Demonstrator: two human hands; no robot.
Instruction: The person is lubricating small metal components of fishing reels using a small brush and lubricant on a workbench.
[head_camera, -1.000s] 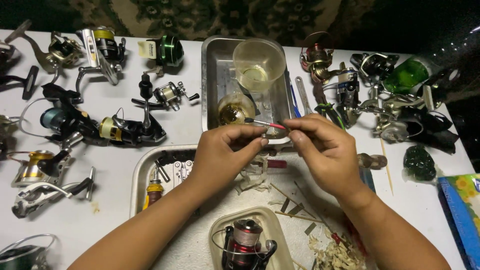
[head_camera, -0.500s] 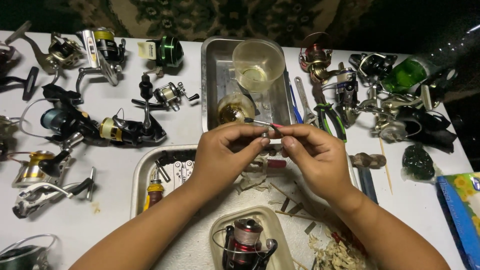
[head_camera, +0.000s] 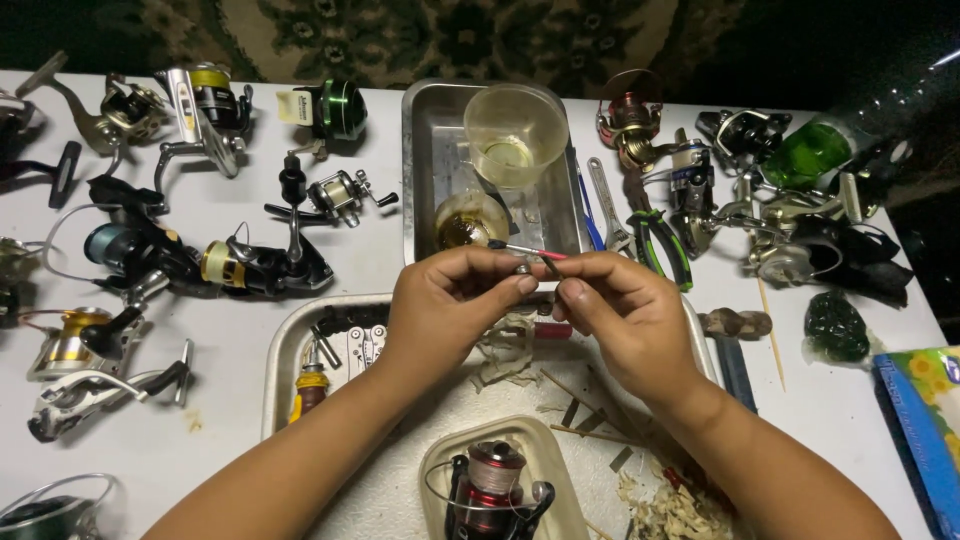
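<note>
White surface spread wide here, fishing reels crowding its left and right edges, and a big metal tray at the near edge with wood shavings and slivers scattered in it. Toward the far edge sits a deeper steel pan, holding a clear plastic cup with pale liquid and a small brownish bowl. Near edge, a small dish carries a red spinning reel. Now the hands, meeting above the middle of the surface: the left hand pinches a tiny dark metal part at its fingertips, and the right hand grips a thin red-handled brush, which runs across to the part; where its tip lies I cannot tell. Both hands closed in fine pinches, nothing loose. To my eye this wants steadiness: knuckles close together for support, light strokes, the part turned slowly, and everything kept over the tray so a drop lands safely.
</note>
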